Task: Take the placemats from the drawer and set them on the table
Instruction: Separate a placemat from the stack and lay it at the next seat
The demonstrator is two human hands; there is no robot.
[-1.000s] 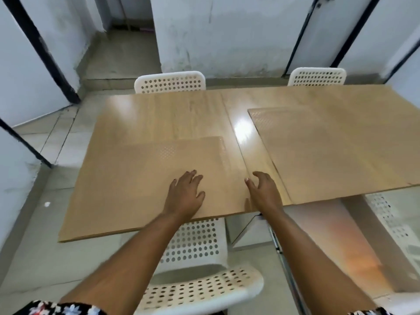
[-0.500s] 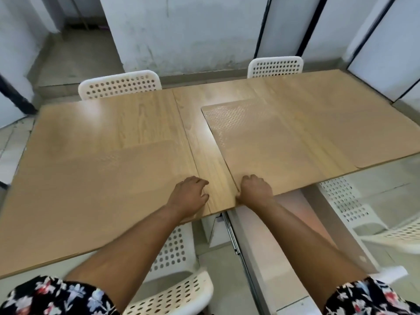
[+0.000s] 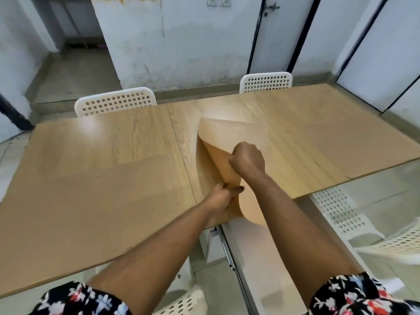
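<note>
Placemats: two lie on the wooden table [image 3: 127,137]. Left placemat [image 3: 95,201] flat along the near edge. Right placemat [image 3: 227,142], flat half a second ago, is now peeled up along its left side and curling over toward the right; its paler, dimpled underside shows at the far corner, and the rest of it further right blends with the tabletop.

Change: a moment back both hands rested at the near edge between the two mats. Now both are on the right mat. My reading: it is being lifted to turn over or reposition, so laying this one is not settled, while the left one looks done.

Left hand [image 3: 223,196]: fingers curled tight, pinching the near-left corner of the lifted mat at the table's edge.

Right hand [image 3: 246,162]: closed like a fist over the mat's raised left edge, further in. It seems to clamp the edge, though the fingertips are hidden under the fold.

Surroundings: an open drawer [image 3: 254,258] juts from under the table below the hands; its inside is pale and blurred. White perforated chairs: two on the far side [image 3: 116,102], [image 3: 266,81], more on the near side [image 3: 336,212]. Floral sleeves [image 3: 84,301] at the bottom of the frame.
</note>
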